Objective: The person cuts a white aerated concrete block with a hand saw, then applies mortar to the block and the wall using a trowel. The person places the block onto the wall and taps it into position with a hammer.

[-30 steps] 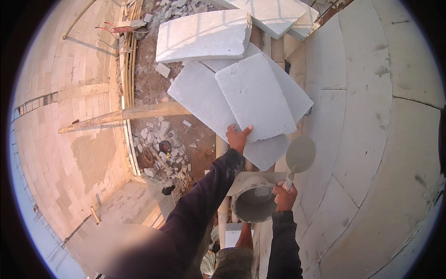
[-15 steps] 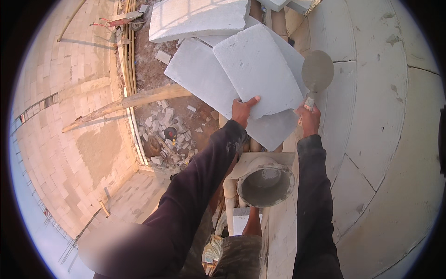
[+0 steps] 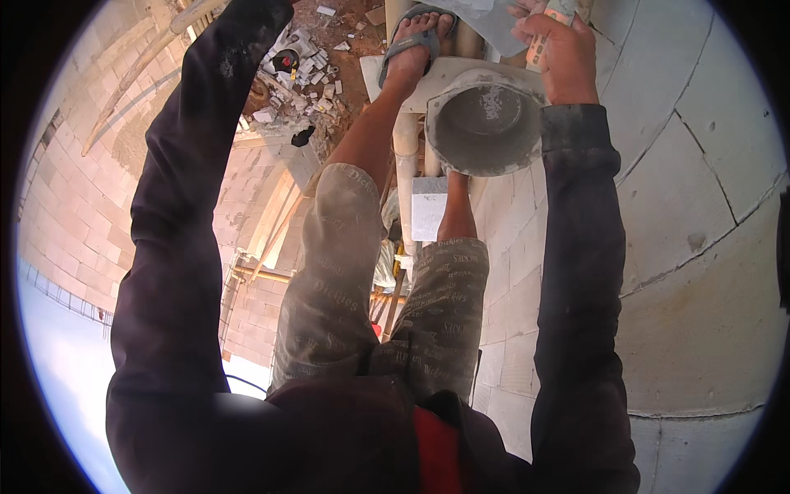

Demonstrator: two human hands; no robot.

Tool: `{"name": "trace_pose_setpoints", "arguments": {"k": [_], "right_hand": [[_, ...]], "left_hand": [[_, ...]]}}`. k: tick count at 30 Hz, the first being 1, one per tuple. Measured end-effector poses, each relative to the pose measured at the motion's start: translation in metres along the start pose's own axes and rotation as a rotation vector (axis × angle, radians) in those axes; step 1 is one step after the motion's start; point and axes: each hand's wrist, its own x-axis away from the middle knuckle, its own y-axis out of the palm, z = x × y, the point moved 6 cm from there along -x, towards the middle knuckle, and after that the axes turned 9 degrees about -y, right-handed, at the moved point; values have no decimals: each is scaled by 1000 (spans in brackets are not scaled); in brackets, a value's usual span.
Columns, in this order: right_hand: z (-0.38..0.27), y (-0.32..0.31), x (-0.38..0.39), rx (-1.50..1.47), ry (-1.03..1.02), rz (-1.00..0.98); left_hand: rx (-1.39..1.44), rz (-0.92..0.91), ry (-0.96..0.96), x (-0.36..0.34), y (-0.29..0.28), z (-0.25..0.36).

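Observation:
My right hand (image 3: 569,62) is closed round the pale, orange-marked handle of a trowel (image 3: 539,51) near the top edge. The trowel's blade lies outside the picture. Just left of those fingers, part of a pale block (image 3: 496,23) shows at the upper edge. Below the hand stands a round grey bucket (image 3: 481,132), its inside smeared with mortar, on a board (image 3: 448,70). My left arm (image 3: 185,156) stretches up to the top left, and its hand is cut off by the frame.
My sandalled foot (image 3: 411,49) is beside the bucket. Pipes or poles (image 3: 406,148) run below the board, near a white block (image 3: 429,210). Broken rubble (image 3: 309,70) covers the ground at upper left. A block wall (image 3: 691,263) rises along the right.
The view has tilted toward my body, so most pale blocks and the trowel's blade have left the picture. My left hand, earlier on a block's edge, has gone out of sight at top left.

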Motion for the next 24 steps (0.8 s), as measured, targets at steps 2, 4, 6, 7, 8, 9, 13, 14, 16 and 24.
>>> {"name": "trace_pose_setpoints", "arguments": {"k": [2, 4, 6, 7, 8, 9, 13, 14, 16, 24], "right_hand": [[-5, -1, 31, -25, 28, -33], [-7, -27, 65, -13, 108, -72], [-12, -54, 93, 21, 129, -17], [-18, -63, 104, 29, 129, 9], [-22, -73, 114, 38, 131, 35], [-23, -82, 120, 49, 137, 62], [-17, -112, 136, 112, 118, 65], [-17, -114, 138, 113, 115, 65], [-21, -115, 142, 146, 87, 60], [-24, -105, 146, 309, 39, -1]], "left_hand": [[-284, 134, 13, 62, -27, 17], [-701, 573, 19, 133, -50, 22], [-1225, 820, -60, 179, -94, -17], [-1382, 913, -25, 206, -97, -40], [-1538, 1005, 9, 235, -95, -65], [-1640, 1008, 22, 259, -93, -92], [-1834, 719, -284, 323, -81, -217], [-1854, 608, -333, 333, -74, -253], [-1905, 236, -572, 342, -50, -331], [-1610, 522, 737, 14, 84, -244]]}}
